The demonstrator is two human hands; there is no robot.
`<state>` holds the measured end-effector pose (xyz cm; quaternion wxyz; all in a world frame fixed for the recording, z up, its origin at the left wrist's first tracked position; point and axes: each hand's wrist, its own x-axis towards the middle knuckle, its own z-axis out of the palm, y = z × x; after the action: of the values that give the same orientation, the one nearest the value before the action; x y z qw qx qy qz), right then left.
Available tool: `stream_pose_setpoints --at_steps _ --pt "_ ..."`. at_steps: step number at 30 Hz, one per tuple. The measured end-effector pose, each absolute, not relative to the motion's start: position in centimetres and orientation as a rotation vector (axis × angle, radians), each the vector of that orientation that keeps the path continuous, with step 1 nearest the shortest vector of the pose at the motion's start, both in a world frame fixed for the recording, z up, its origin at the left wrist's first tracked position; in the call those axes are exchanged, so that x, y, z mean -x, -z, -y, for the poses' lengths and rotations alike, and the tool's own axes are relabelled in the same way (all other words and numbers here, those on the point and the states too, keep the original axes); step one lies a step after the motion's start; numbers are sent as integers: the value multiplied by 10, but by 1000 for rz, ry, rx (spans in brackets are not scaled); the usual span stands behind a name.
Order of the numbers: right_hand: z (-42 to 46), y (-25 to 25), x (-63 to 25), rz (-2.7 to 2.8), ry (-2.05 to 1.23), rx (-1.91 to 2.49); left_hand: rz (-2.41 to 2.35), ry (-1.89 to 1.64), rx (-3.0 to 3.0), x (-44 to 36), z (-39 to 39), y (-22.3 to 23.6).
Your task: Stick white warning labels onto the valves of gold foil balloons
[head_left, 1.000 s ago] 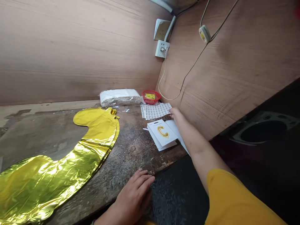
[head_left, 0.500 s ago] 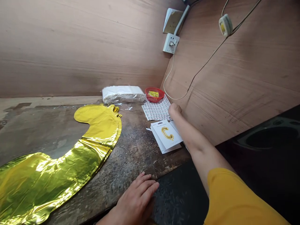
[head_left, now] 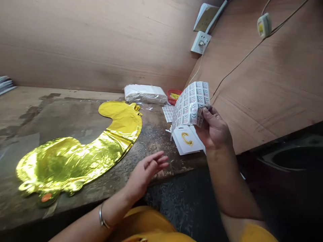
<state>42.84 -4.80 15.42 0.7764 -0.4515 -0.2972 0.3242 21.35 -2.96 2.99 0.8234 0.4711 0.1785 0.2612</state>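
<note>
My right hand (head_left: 214,127) pinches the corner of a sticker sheet (head_left: 191,102) printed with rows of small labels, holding it up off the table. Behind and below that sheet lie white cards (head_left: 188,143) with a gold letter C balloon pictured on the top one. My left hand (head_left: 148,169) hovers over the table's front edge, fingers stretched out and nothing in them. To its left, a flat gold foil balloon (head_left: 101,151), curved like a C, lies on the table. More sticker sheets (head_left: 168,113) stay on the table, partly hidden by the raised one.
A clear-wrapped white stack (head_left: 145,94) and a red basket (head_left: 174,95) with something yellow inside stand along the back. A socket (head_left: 201,42) and a hanging cord (head_left: 234,65) are at the walls. The worn table (head_left: 73,124) ends at a front edge near my body.
My right hand has lifted a sticker sheet from the pile and brought it nearer. My left hand has risen from the table edge. The view has shifted left, showing more of the balloon.
</note>
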Motion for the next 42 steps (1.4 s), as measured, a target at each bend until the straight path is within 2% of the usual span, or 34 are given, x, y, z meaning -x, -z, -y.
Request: stream_pose_setpoints --at_steps 5,8,11,14,16,18,20,25,33,36,40,42 --pt "83 -100 -330 622 -876 978 -280 -505 -480 -185 11 -70" --pt "106 -58 -292 609 -997 1073 -494 -694 -405 -164 7 -66" --pt "128 -37 -286 852 -1241 1235 -589 -939 -479 -139 2 -57" --pt "134 -35 -309 1256 -1491 1304 -633 -1114 -686 -108 -4 -51" --pt "126 -41 -327 1352 -1306 1353 -683 -1112 -845 -88 -5 -49" --pt "108 -50 -334 1261 -956 1467 -697 -1007 -943 -73 -1 -47" --pt "84 -58 -327 1191 -785 1532 -687 -911 -968 -63 4 -44" --pt "34 -67 -282 1253 -1170 1514 -747 -817 -1003 -41 15 -36" --pt "32 -53 -245 1242 -1373 1544 -900 -838 -1061 -3 15 -36" --pt "34 -47 -228 1264 -1590 1536 -996 -820 -1042 9 23 -45" --pt "34 -38 -200 1269 -1964 1362 -1158 -742 -1060 43 43 -59" --pt "29 -32 -189 1383 -1974 1263 -1261 -736 -1088 59 48 -61"
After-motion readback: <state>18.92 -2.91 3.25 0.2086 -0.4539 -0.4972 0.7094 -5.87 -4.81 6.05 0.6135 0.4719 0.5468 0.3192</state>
